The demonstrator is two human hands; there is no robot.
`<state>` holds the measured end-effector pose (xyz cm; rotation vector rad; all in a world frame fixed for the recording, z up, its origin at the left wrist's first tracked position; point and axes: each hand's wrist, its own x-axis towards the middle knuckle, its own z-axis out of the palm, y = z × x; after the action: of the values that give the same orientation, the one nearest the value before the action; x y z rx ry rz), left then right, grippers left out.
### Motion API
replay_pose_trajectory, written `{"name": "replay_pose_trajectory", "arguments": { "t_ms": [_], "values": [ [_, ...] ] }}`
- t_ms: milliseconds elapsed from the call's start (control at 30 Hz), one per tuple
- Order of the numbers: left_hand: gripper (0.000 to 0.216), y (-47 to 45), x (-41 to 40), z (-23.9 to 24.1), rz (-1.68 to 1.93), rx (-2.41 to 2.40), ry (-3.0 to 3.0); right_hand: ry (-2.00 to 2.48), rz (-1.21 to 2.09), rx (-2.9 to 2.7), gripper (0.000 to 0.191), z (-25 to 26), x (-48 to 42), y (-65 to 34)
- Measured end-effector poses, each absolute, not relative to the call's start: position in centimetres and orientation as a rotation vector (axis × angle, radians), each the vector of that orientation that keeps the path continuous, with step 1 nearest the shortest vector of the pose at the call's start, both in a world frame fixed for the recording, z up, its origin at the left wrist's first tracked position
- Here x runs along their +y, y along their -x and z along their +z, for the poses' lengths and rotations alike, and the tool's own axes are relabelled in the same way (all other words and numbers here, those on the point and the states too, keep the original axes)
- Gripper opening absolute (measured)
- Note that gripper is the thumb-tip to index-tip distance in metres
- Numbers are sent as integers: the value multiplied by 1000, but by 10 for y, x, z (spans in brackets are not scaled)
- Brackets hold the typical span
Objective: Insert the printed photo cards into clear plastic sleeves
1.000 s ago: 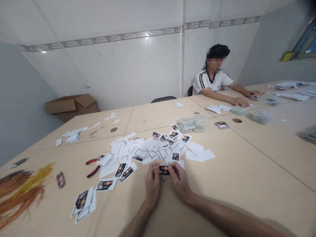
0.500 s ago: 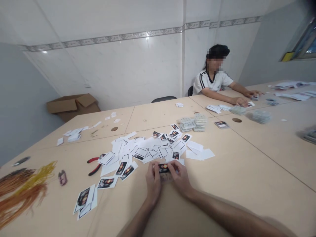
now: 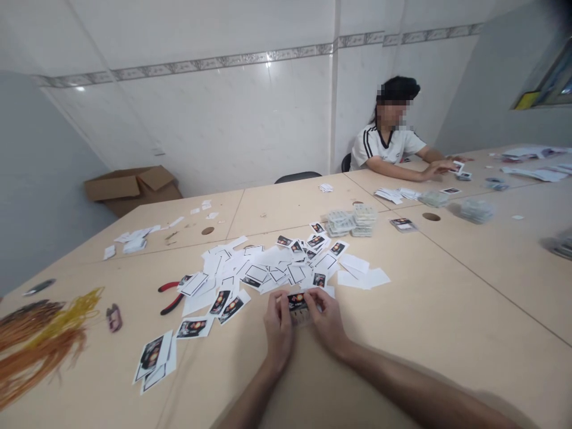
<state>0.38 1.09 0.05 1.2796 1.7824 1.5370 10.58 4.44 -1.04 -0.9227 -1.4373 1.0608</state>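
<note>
Between my two hands is a dark printed card (image 3: 297, 302) with an orange and yellow picture on it. Under its lower edge shows a small clear plastic box (image 3: 301, 317), partly hidden by my fingers. My left hand (image 3: 277, 322) pinches the left side of the card and box. On the right side, my right hand (image 3: 329, 322) grips with bent fingers and thumb. Just beyond my fingertips lies a loose heap of white and dark printed cards (image 3: 257, 273), some face down.
Red-handled pliers (image 3: 170, 308), pink clippers (image 3: 114, 318) and bundles of orange and yellow cord (image 3: 53, 351) lie left. Stacked clear boxes (image 3: 351, 220) stand beyond the heap. Across the table a co-worker (image 3: 388, 152) handles cards. An open cardboard box (image 3: 134, 189) is behind.
My hands keep their hold on the card and box with hardly any motion. Across the table, the co-worker has raised a card and brought their hands closer together.
</note>
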Motion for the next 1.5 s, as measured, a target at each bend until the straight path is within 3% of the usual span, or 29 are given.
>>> {"name": "replay_pose_trajectory", "arguments": {
  "t_ms": [1500],
  "values": [
    [26,-3,12,-4,1532,1796,-1340,853,1229,-1257,17,-18,50,-102]
  ]
}}
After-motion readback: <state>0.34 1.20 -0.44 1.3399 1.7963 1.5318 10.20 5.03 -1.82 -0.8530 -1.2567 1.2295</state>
